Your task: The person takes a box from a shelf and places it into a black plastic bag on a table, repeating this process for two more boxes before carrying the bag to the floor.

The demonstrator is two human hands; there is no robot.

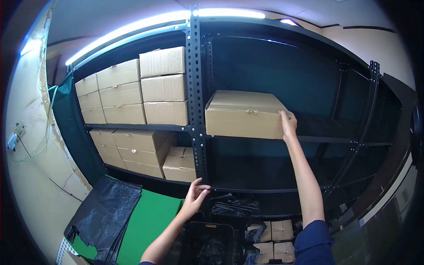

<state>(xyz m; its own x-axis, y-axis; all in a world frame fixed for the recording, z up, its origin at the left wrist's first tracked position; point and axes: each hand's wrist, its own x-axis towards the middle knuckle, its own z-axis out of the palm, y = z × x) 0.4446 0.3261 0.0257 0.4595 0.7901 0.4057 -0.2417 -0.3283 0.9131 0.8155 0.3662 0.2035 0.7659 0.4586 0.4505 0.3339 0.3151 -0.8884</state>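
A wide cardboard box (245, 123) rests on the upper shelf of the right rack bay, against the perforated upright post (194, 79). My right hand (288, 125) touches the box's right front edge, with the thumb on the front and the fingers at the side; it looks open and not wrapped round the box. My left hand (198, 194) is lower down, in front of the post near the lower shelf edge. Its fingers are apart and nothing is in it.
Stacked cardboard boxes (121, 95) fill the left bay's upper shelf, with more boxes (137, 150) below. Black plastic (106, 212) lies over a green surface (150, 216) at lower left. A black crate (210, 240) and small boxes (282, 229) stand at the bottom.
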